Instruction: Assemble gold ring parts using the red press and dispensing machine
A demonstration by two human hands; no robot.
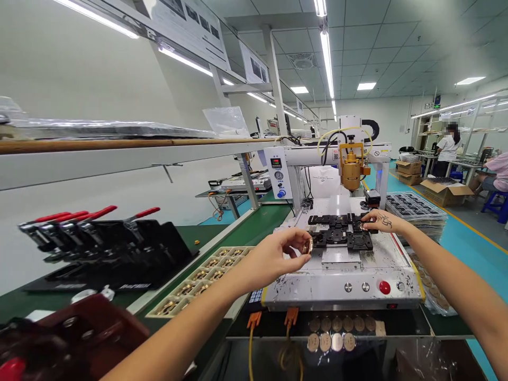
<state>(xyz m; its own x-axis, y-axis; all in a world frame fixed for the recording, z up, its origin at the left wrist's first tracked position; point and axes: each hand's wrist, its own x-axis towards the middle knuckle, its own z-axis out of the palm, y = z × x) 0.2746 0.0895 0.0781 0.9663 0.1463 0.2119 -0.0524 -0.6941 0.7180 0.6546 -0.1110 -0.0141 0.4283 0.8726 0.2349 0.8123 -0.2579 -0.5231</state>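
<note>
My left hand [286, 251] pinches a shiny copper-coloured metal ring [307, 246] between thumb and fingers, just in front of the black fixture. My right hand [380, 221] reaches onto the right part of the black fixture [335, 236], its fingertips bent down close together. Something small and shiny shows under them, too small to make out. The fixture has several recessed blocks and lies on the white bench-top machine [317, 286]. Behind it hangs the machine's gold-coloured head [351, 172], apart from both hands. A tray [159, 309] of gold-coloured metal parts lies left of the machine, partly behind my left forearm.
Red-handled toggle clamps [95, 214] stand on the left bench. A red button [384, 287] is on the machine's front. Stacked clear trays [415, 209] stand to the right. Several round discs [336, 341] lie below the front edge. Two people are in the right background.
</note>
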